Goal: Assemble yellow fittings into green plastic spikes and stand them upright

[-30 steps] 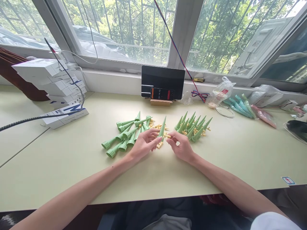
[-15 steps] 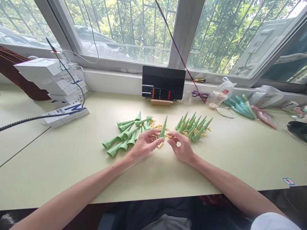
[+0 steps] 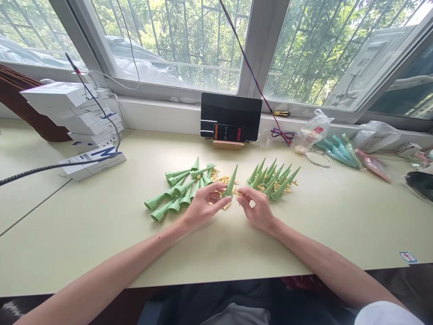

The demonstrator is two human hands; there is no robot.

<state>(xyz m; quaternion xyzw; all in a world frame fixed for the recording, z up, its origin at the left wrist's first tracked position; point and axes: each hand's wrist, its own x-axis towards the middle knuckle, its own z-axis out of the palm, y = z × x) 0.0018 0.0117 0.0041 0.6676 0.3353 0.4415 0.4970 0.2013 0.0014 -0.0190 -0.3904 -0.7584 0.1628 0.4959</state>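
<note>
A green plastic cone spike (image 3: pixel 231 180), point up and leaning a little right, is held at its base by the thumb and fingers of my left hand (image 3: pixel 203 204). My right hand (image 3: pixel 256 206) pinches a small pale-yellow plastic piece (image 3: pixel 239 194) close to the right side of that cone; whether the two touch I cannot tell. Left of my left hand lies a pile of green cone spikes (image 3: pixel 182 189), mostly on their sides. Beyond my hands are scattered small yellow pieces (image 3: pixel 225 179). Behind my right hand, several cones with yellow pieces attached (image 3: pixel 272 178) stand upright in a group.
A dark tablet (image 3: pixel 233 110) with a phone showing a timer (image 3: pixel 228 132) leans by the window sill. White boxes (image 3: pixel 71 113) are stacked at the left, a black cable (image 3: pixel 61 163) crossing them. Plastic bags (image 3: pixel 313 133) and teal packaged items (image 3: pixel 338 151) lie at the back right.
The cone in my left hand leans slightly further right. My right hand, with the yellow piece, has shifted only very slightly.
</note>
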